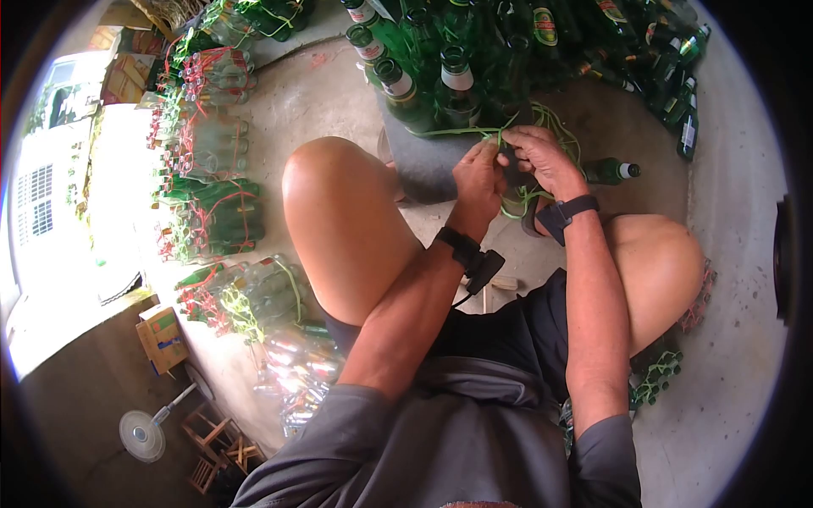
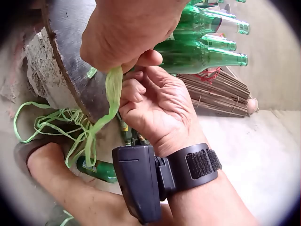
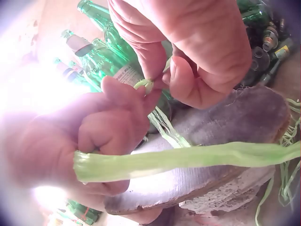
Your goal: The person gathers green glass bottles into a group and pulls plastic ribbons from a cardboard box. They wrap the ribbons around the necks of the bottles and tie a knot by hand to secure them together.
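Both hands meet at a knot in a pale green plastic twine (image 1: 457, 131). My left hand (image 1: 480, 179) has its fingers curled and pinches the twine close under the knot. From the other side my right hand (image 1: 549, 157) grips it between thumb and fingertips. A flat strip of the twine (image 3: 202, 157) crosses in front of the left hand in the right wrist view. Just beyond the hands, a cluster of green glass bottles (image 1: 457, 89) stands upright on a dark, flat-topped block (image 1: 428, 165), with the twine stretched along its near side.
Loose twine (image 2: 61, 117) lies tangled beside the block. One green bottle (image 1: 611, 171) lies on the floor near the right foot. More bottles (image 1: 677, 102) are piled at the far right. Tied bottle bundles (image 1: 224, 212) line the left, with a fan (image 1: 142, 435) and a cardboard box (image 1: 163, 337).
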Motion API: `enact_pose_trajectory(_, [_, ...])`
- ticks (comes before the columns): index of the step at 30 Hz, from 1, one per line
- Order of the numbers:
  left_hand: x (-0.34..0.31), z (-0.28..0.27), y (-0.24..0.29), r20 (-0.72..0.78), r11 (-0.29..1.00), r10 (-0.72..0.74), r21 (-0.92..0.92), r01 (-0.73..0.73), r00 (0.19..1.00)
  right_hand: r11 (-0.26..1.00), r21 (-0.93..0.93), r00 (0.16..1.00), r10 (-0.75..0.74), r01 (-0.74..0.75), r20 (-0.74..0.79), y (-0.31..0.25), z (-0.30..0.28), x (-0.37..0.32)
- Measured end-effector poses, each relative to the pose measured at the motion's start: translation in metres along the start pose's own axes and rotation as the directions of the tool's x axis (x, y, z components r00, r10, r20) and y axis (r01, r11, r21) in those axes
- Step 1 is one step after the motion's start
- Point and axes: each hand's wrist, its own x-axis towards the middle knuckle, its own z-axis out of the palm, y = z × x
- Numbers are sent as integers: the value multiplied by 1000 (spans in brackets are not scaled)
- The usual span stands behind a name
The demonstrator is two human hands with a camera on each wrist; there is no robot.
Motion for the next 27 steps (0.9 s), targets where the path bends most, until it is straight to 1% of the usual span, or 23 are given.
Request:
enact_pose_trajectory(1, [-2,0,-1,-1,1000,0,1,0,1000,1000,5,1000,4,-4,3,-1,1,-1])
enact_pose_trajectory(3, [-6,1,-4,-18,994,82,79,-80,997,1000,-2,1000,1,-1,12,1,-2,1])
enact_pose_trajectory(4, [-7,2,-5,-17,994,81,79,-80,997,1000,-9,1000,-3,3,20,3,-3,3])
enact_pose_trajectory(6, [-8,4,-7,-31,966,200,175,-192,979,1000,-12,1000,-8,8,9,6,-3,6])
enact_pose_trajectory(7, [-9,4,-8,-31,966,200,176,-192,979,1000,-16,1000,-12,12,-1,7,-2,6])
enact_pose_trajectory(9, [-10,3,-11,11,891,353,300,-340,935,1000,-12,1000,-10,10,-2,5,-1,3])
enact_pose_trajectory(10, [-8,2,-13,12,891,353,301,-340,935,1000,-9,1000,-8,8,-4,3,1,1])
enact_pose_trajectory(12, [-6,1,-15,110,772,525,356,-527,844,1000,-20,1000,-9,9,5,1,1,-1])
enact_pose_trajectory(13, [-4,1,-16,110,772,524,356,-526,844,999,-32,1000,-10,10,16,0,1,-2])
enact_pose_trajectory(15, [-3,2,-18,187,636,663,371,-677,725,999,-32,1000,-13,13,9,2,1,-2])
enact_pose_trajectory(16, [-3,1,-17,187,636,663,371,-677,725,999,-33,1000,-18,18,4,3,1,-1])
enact_pose_trajectory(18, [-3,-1,-14,235,568,661,465,-679,713,999,-33,1000,-23,23,-2,6,-1,2])
enact_pose_trajectory(19, [-3,0,-12,236,568,660,465,-679,713,999,-34,1000,-28,28,-9,8,-4,4])
enact_pose_trajectory(21, [-2,1,-11,269,474,681,547,-690,681,999,-22,1000,-25,25,0,12,-7,6])
enact_pose_trajectory(22, [-1,1,-9,269,474,681,547,-690,681,1000,-10,1000,-23,23,10,13,-8,7])
enact_pose_trajectory(24, [0,1,-5,276,548,636,495,-674,721,1000,-16,1000,-14,14,16,13,-10,7])
enact_pose_trajectory(25, [-1,2,-4,277,549,635,495,-673,722,1000,-23,1000,-4,5,22,13,-10,7])
enact_pose_trajectory(27, [-3,2,0,224,705,502,454,-545,835,999,-36,1000,-7,7,6,13,-9,5])
